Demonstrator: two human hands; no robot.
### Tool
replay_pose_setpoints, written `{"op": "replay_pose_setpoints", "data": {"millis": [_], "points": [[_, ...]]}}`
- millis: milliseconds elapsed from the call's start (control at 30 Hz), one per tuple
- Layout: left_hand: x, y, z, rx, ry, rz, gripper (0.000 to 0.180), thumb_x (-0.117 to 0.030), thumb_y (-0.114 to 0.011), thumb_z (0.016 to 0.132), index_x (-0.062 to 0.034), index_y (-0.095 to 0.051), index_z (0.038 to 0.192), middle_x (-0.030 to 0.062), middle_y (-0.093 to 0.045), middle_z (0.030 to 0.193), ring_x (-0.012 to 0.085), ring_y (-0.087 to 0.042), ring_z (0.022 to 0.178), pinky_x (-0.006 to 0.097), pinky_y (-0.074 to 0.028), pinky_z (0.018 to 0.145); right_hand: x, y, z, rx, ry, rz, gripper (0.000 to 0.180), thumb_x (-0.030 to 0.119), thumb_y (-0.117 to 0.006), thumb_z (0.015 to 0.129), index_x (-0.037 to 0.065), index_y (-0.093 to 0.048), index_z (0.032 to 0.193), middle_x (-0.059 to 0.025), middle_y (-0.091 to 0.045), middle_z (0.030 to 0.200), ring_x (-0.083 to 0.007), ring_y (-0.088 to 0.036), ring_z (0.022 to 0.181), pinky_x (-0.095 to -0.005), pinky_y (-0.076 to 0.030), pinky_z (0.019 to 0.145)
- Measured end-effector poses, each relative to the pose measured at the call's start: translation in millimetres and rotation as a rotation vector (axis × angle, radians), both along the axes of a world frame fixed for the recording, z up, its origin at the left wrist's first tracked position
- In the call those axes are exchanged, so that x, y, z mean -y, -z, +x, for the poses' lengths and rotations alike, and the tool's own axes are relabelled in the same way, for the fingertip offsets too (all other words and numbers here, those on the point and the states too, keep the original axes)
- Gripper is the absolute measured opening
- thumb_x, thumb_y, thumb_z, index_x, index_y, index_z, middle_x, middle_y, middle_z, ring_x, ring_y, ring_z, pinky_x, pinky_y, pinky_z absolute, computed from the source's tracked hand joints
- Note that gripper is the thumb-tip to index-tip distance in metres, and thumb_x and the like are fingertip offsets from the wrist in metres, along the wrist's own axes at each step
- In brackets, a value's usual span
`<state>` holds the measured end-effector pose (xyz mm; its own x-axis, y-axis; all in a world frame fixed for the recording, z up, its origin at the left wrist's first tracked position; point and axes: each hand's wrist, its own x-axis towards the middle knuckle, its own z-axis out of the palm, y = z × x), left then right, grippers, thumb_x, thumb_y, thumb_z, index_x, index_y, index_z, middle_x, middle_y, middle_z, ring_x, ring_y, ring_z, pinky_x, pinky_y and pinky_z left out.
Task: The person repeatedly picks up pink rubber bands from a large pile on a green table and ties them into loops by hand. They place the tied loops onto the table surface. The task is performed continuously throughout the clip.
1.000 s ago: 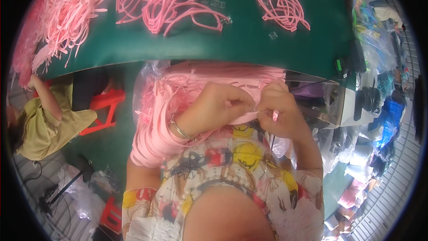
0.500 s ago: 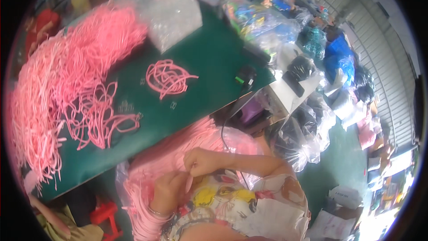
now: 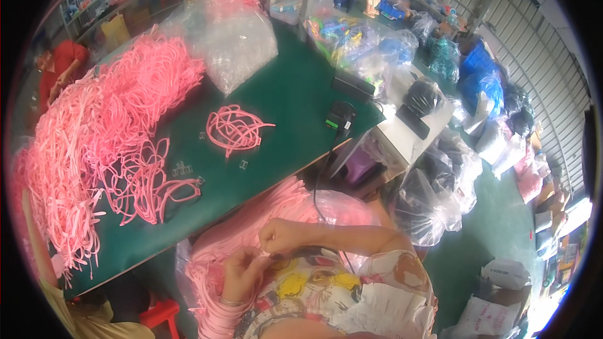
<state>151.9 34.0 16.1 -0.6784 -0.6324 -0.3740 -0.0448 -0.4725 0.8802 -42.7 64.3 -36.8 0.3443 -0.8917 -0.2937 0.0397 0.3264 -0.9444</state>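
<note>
Close to the body, the left hand [image 3: 242,273] and the right hand [image 3: 281,236] meet over a lap heaped with thin, flat pink elastic straps [image 3: 251,229]. Both grips are narrow, fingertips pinched on a single strap end between them, though the exact piece held is too small to make out.

The straps look light, limp and prone to tangling; a fingertip pinch near one end would likely control a strap better than a grab at the middle, which would drag its neighbours along.

Just beyond the knees, the green tabletop [image 3: 295,97] carries a loose looped bunch of pink straps [image 3: 233,129], with small clear plastic clips [image 3: 242,164] lying near it. Further left sprawls a large mound of pink straps [image 3: 94,138]. Behind that sits a clear plastic bag of small pieces [image 3: 242,47]. At the tabletop's right edge rests a black handheld device [image 3: 340,116]. Bulging plastic sacks [image 3: 433,194] crowd the floor beyond.
</note>
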Motion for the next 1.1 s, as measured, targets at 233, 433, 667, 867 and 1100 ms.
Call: {"op": "replay_pose_setpoints", "data": {"millis": [233, 433, 667, 867, 1100], "points": [[5, 14, 6, -0.081, 0.040, 0.217, 0.012, -0.008, -0.061, 0.089, 0.0042, -0.061, 0.092, 0.0020, -0.059, 0.071, 0.0064, -0.050, 0.061, 0.019, -0.038, 0.054, 0, -12, 3, 0.001, 0.031, -0.018, 0.010, 0.006, -0.056, 0.075, 0.002, -0.061, 0.068, 0.0005, -0.054, 0.062, -0.0055, -0.048, 0.051, -0.0226, -0.036, 0.046], [9, 19, 8, -0.040, 0.124, 0.190, 0.013, -0.009, -0.057, 0.091, 0.0023, -0.060, 0.096, 0.0038, -0.059, 0.082, 0.0103, -0.056, 0.070, 0.024, -0.050, 0.067, 1, 2, 2, -0.023, 0.014, -0.053, 0.008, 0.006, -0.057, 0.075, 0.003, -0.062, 0.069, 0.0006, -0.055, 0.065, -0.0070, -0.051, 0.058, -0.0242, -0.040, 0.053], [8, 26, 21, -0.196, 0.147, 0.273, 0.012, -0.009, -0.061, 0.088, 0.0023, -0.060, 0.090, 0.0025, -0.057, 0.075, 0.0090, -0.053, 0.065, 0.021, -0.045, 0.058, 5, -7, 7, -0.128, 0.001, -0.575, 0.008, 0.010, -0.063, 0.073, 0.007, -0.061, 0.067, -0.0017, -0.054, 0.067, -0.0175, -0.051, 0.074, -0.0317, -0.040, 0.071], [11, 57, 23, -0.343, 0.139, 0.386, 0.017, -0.016, -0.062, 0.089, 0.0011, -0.059, 0.087, 0.0043, -0.056, 0.069, 0.0104, -0.051, 0.058, 0.022, -0.040, 0.053, 4, 2, 15, -0.335, 0.163, -0.876, 0.006, 0.014, -0.064, 0.070, 0.010, -0.061, 0.067, 0.0003, -0.053, 0.066, -0.0197, -0.050, 0.071, -0.0342, -0.038, 0.071], [16, 36, 19, -0.055, 0.131, 0.289, 0.016, -0.015, -0.056, 0.093, -0.0006, -0.057, 0.086, 0.0053, -0.056, 0.068, 0.0129, -0.052, 0.058, 0.024, -0.043, 0.057, -1, 4, 13, -0.345, 0.159, -0.783, 0.008, 0.013, -0.064, 0.071, 0.010, -0.058, 0.066, 0.0009, -0.050, 0.065, -0.0195, -0.050, 0.072, -0.0363, -0.036, 0.077]]}}
